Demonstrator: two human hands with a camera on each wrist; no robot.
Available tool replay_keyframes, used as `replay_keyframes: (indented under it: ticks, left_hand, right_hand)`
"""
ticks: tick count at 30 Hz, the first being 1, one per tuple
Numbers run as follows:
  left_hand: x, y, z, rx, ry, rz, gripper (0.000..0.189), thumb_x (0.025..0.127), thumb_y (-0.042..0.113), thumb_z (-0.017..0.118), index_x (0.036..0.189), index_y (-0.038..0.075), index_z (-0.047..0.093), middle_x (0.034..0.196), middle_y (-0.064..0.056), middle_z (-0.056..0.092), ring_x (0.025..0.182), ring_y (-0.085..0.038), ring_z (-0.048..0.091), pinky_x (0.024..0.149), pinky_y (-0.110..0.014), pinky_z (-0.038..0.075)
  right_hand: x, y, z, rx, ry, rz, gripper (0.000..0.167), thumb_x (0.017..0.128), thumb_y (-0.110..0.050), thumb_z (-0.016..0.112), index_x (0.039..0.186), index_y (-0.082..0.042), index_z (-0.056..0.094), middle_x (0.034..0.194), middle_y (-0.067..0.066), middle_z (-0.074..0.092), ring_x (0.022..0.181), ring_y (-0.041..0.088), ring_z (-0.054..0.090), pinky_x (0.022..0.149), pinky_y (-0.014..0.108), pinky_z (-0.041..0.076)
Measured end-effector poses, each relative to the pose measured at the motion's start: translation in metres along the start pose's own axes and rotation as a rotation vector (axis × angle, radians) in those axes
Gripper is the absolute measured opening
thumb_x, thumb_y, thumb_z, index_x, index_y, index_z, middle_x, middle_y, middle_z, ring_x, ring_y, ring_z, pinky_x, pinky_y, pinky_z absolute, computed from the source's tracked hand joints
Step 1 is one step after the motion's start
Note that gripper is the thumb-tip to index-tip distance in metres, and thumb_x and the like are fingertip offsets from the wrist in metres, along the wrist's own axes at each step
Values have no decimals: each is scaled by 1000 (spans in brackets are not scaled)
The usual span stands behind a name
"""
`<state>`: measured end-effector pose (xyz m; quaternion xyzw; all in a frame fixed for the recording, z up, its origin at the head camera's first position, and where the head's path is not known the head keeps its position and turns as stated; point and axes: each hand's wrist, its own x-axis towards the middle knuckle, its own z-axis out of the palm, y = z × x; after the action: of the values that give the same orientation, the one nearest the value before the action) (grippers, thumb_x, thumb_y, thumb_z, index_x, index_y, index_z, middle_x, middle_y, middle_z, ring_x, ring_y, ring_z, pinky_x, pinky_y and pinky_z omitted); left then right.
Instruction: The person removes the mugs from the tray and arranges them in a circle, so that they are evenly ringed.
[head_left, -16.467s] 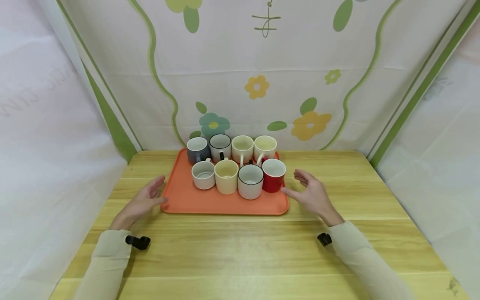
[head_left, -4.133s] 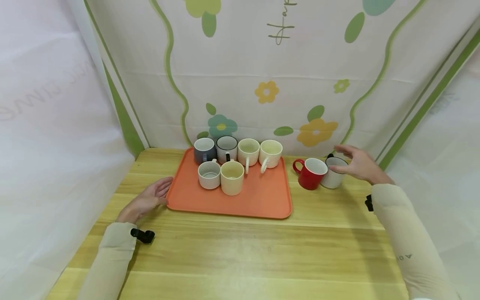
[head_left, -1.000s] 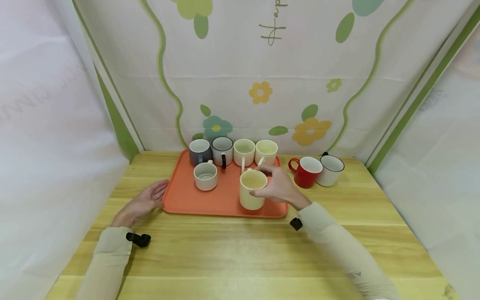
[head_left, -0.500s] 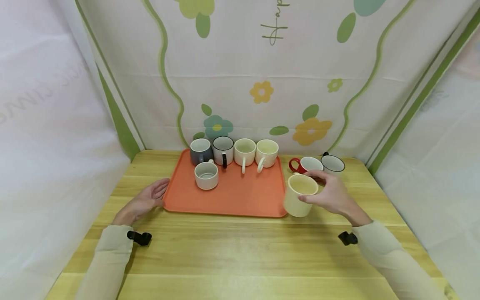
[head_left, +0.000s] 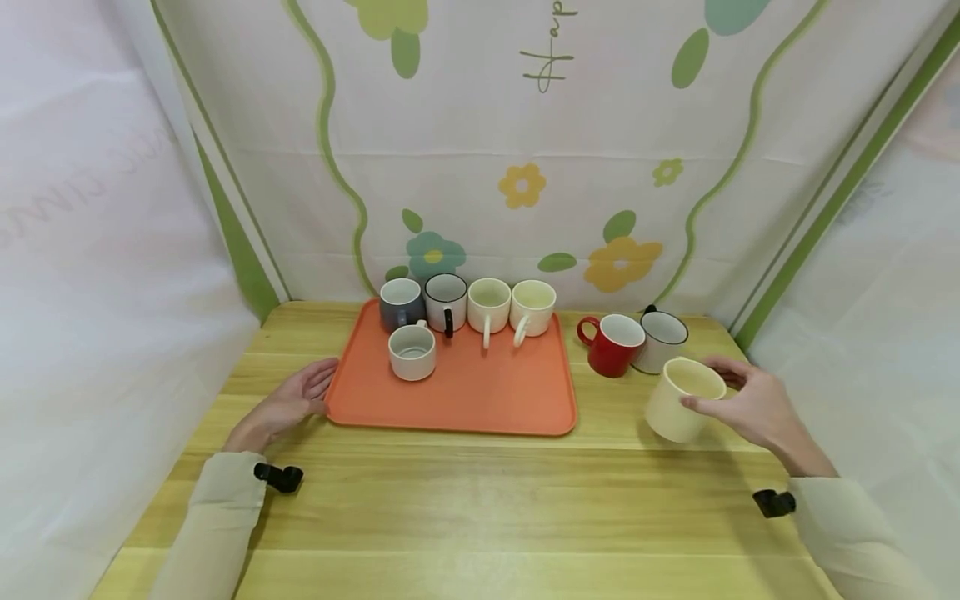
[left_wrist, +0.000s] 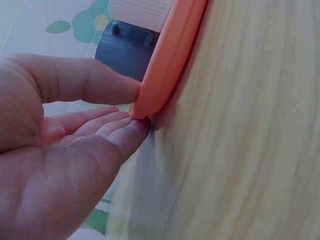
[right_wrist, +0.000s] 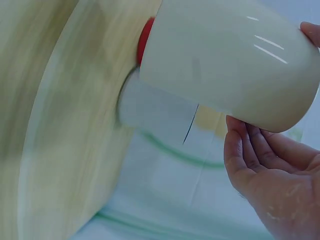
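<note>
My right hand [head_left: 765,408] grips a pale yellow mug [head_left: 678,408] by its upper part, thumb on the near side and fingers behind. The mug tilts a little over the right part of the table; in the right wrist view its smooth wall [right_wrist: 225,65] fills the top, above the curled fingers. My left hand [head_left: 288,400] pinches the left edge of an orange tray [head_left: 480,400]. The left wrist view has the thumb on the rim [left_wrist: 170,55] and fingertips below it. Just behind the yellow mug stand a red mug [head_left: 611,354] and a white black-rimmed mug [head_left: 652,354].
Along the tray's back are a blue-grey mug [head_left: 395,318], a white mug with black handle [head_left: 438,318] and two cream mugs [head_left: 487,317]. A short pale cup [head_left: 412,364] sits ahead of them. A flowered cloth [head_left: 450,108] hangs behind the wooden table [head_left: 480,517].
My right hand has carried the yellow mug from the tray to the right, past the tray's edge. Earlier, the red and black-rimmed mugs left the tray. The left hand stays at the tray's edge.
</note>
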<state>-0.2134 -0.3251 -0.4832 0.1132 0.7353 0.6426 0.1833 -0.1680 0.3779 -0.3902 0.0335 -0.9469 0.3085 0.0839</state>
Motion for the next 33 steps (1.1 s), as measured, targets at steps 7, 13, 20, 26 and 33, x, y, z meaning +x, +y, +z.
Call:
replay_keyframes:
  ticks: [7, 13, 20, 26, 33]
  left_hand:
    - [0, 1, 1, 1, -2, -5, 97, 89, -21, 52, 167, -5, -3, 176, -29, -4, 161, -50, -3, 103, -7, 46]
    - [-1, 1, 1, 5, 3, -11, 98, 89, -21, 53, 168, -4, -3, 176, -27, -4, 162, -49, -3, 102, -7, 47]
    - [-3, 1, 1, 12, 9, -19, 98, 89, -20, 54, 168, -3, -2, 177, -26, -3, 162, -48, -2, 102, -6, 45]
    - [-3, 1, 1, 8, 9, -16, 98, 89, -21, 53, 168, -4, -2, 177, -26, -3, 162, -48, -2, 102, -6, 45]
    - [-2, 3, 2, 14, 13, -18, 97, 89, -22, 52, 168, -4, -2, 176, -27, -3, 162, -49, -2, 101, -7, 47]
  right_hand:
    - [6, 33, -22, -41, 40, 55, 65, 84, -47, 88, 134, -9, 67, 104, -14, 70, 84, -22, 53, 66, 14, 49]
    - [24, 51, -32, -30, 87, 105, 66, 83, -50, 87, 132, -10, 66, 97, -24, 65, 82, -19, 54, 66, 15, 47]
    - [45, 69, -35, -82, 88, 118, 70, 85, -58, 82, 134, -10, 65, 117, 7, 70, 82, -14, 50, 64, 20, 47]
    - [64, 83, -29, -63, 155, 123, 68, 84, -56, 84, 129, -7, 69, 107, 4, 70, 80, -3, 53, 63, 20, 45]
    - [77, 97, -14, -44, 199, 139, 76, 84, -55, 84, 133, 1, 66, 117, 21, 69, 82, 0, 52, 64, 16, 43]
